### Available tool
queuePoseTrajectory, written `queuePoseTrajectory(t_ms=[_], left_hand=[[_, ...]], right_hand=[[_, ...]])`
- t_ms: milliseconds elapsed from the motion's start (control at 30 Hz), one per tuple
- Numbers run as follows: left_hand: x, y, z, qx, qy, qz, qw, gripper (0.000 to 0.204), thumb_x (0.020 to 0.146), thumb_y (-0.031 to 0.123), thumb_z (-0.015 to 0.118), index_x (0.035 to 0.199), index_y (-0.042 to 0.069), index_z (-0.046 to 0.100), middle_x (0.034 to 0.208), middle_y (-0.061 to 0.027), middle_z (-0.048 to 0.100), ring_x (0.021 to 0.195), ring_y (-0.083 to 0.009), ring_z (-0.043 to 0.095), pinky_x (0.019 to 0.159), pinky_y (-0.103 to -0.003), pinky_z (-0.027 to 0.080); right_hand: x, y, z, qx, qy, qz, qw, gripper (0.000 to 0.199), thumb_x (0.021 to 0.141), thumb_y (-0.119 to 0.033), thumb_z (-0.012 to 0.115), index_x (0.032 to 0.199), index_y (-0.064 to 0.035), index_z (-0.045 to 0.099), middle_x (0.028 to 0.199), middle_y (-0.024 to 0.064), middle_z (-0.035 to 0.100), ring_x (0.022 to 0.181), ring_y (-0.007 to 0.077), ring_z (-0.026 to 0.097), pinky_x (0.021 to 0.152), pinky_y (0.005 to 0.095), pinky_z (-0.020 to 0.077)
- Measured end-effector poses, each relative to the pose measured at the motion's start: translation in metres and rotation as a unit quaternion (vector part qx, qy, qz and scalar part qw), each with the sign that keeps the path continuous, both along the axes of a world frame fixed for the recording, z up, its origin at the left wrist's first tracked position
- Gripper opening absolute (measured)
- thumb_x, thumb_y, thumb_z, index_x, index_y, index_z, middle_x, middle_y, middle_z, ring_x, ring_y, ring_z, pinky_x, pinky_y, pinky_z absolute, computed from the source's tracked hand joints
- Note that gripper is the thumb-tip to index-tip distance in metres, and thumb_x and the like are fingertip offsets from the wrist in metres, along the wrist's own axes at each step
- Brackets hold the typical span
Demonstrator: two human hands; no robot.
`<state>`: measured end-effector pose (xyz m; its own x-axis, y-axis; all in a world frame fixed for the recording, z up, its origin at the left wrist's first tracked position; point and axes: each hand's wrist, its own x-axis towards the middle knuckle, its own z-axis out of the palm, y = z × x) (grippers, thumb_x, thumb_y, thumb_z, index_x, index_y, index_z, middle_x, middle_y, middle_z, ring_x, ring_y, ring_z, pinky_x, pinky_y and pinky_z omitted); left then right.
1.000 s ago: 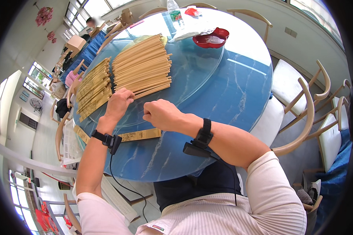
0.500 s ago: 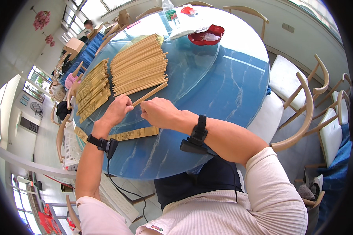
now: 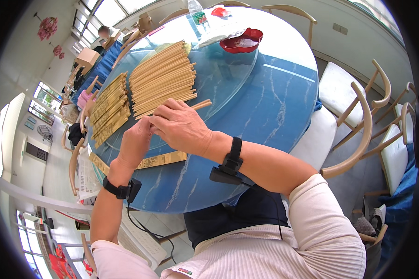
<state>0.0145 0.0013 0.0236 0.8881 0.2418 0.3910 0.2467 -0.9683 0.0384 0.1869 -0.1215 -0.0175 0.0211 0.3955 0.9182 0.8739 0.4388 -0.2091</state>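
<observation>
My left hand (image 3: 135, 142) and my right hand (image 3: 179, 125) meet over the blue marbled round table (image 3: 265, 107). Together they hold a pair of pale wooden chopsticks (image 3: 200, 105), whose tips stick out to the right past my right hand. Just beyond lies a broad pile of bare chopsticks (image 3: 165, 79) on the glass turntable (image 3: 223, 74). Left of it sits a stack of paper-sleeved chopsticks (image 3: 109, 109). A flat printed paper sleeve (image 3: 165, 159) lies on the table under my wrists.
A red dish (image 3: 241, 41) and a plastic bottle (image 3: 199, 16) stand at the table's far side. Wooden chairs (image 3: 358, 125) with white cushions ring the table on the right. Another person (image 3: 104, 31) sits far off at the upper left.
My hands picked a pair of chopsticks from the pile and drew it toward me; both hands now close around it, nearer together than before.
</observation>
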Motion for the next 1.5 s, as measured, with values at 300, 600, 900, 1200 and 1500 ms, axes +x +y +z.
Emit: queuePoseTrajectory(t_ms=[300,600,900,1200,1500], left_hand=[[-0.020,-0.002,0.036,-0.033,-0.023,-0.049,0.998,0.016,0.091,0.008,0.080,0.105,0.001,0.075,0.088,-0.0121,0.068,0.079,-0.0283,0.068,0.069,-0.036,0.054],[-0.040,-0.012,0.032,-0.324,-0.278,0.023,0.904,0.021,0.100,0.006,0.075,0.121,-0.001,0.075,0.089,-0.0021,0.070,0.073,-0.0084,0.060,0.068,-0.023,0.049],[-0.051,-0.039,-0.011,-0.305,0.006,0.046,0.951,0.034,0.092,0.013,0.082,0.123,0.004,0.071,0.103,-0.0067,0.075,0.091,-0.0198,0.070,0.081,-0.034,0.057],[-0.045,-0.040,-0.028,-0.143,0.100,-0.001,0.985,0.046,0.080,0.012,0.088,0.123,0.005,0.072,0.123,-0.0097,0.072,0.117,-0.0337,0.064,0.100,-0.043,0.054],[-0.050,-0.040,-0.013,-0.220,0.051,0.019,0.974,0.042,0.078,0.006,0.086,0.119,0.004,0.073,0.111,-0.0106,0.074,0.104,-0.0337,0.068,0.091,-0.043,0.056]], right_hand=[[0.007,-0.003,0.000,-0.337,0.006,0.036,0.941,0.017,0.101,-0.020,0.064,0.105,-0.0044,0.069,0.095,0.0139,0.074,0.092,0.0372,0.074,0.075,0.0472,0.0598],[0.008,-0.008,0.008,-0.303,0.142,0.118,0.935,0.024,0.103,-0.027,0.068,0.095,-0.0042,0.067,0.079,0.0170,0.071,0.074,0.0419,0.068,0.066,0.0510,0.0521],[0.017,-0.005,0.021,-0.153,0.419,0.196,0.873,0.038,0.113,-0.026,0.057,0.085,-0.0008,0.058,0.067,0.0028,0.061,0.061,0.0110,0.053,0.055,0.0326,0.0454],[0.002,0.003,0.001,-0.158,0.397,0.178,0.886,0.035,0.112,-0.023,0.058,0.086,0.0005,0.055,0.069,0.0071,0.062,0.061,0.0173,0.056,0.058,0.0361,0.0474],[0.009,-0.001,0.008,-0.325,0.336,0.131,0.874,0.032,0.096,-0.023,0.074,0.083,0.0044,0.064,0.065,0.0107,0.060,0.060,0.0204,0.051,0.059,0.0395,0.0466]])
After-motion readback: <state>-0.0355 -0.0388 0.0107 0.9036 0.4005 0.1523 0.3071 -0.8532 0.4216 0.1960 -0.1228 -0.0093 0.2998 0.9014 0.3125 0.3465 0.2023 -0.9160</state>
